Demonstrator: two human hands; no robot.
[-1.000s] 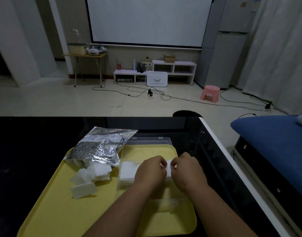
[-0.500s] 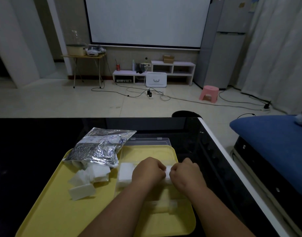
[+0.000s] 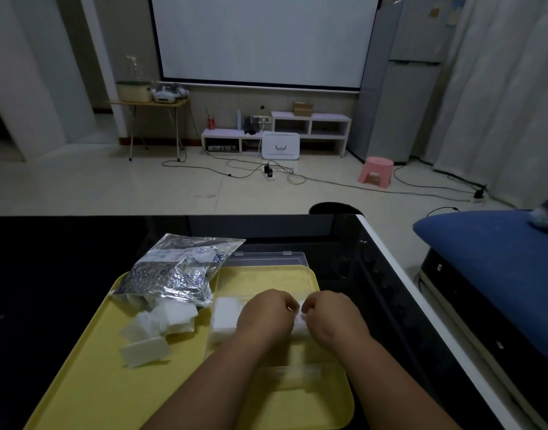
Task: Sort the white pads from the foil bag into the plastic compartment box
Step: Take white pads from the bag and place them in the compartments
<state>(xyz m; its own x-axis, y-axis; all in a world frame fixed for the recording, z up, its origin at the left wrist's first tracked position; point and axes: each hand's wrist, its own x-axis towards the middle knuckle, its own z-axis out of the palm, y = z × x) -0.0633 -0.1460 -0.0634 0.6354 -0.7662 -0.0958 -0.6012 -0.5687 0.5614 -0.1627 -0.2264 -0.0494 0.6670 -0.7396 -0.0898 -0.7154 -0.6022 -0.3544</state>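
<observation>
Starting at far L, a black table (image 3: 49, 274) is seen w/ a yellow tray (image 3: 89, 383) set on it. On the tray's L part, loose pads (image 3: 148, 349) are scattered, some overlapping, just below the mouth of the foil bag (image 3: 176, 274), which is laid flat w/ its open end toward the camera and more pads showing at the opening. Just R of the bag, the clear compartment box (image 3: 266, 262) is placed on the tray, lid folded back behind it. A pad stack (image 3: 224, 318) is seated in a L compartment approx. mid-box. The L hand (image 3: 266, 315) is held over the box centre, fingers curled; the R hand (image 3: 334, 318) is held close beside it, likewise curled. A single white pad (image 3: 299, 324) is pinched between both hands, above a middle compartment; whether it touches the box floor cannot be told. At far R, a blue cushion (image 3: 499, 259) is seen beside the table.
</observation>
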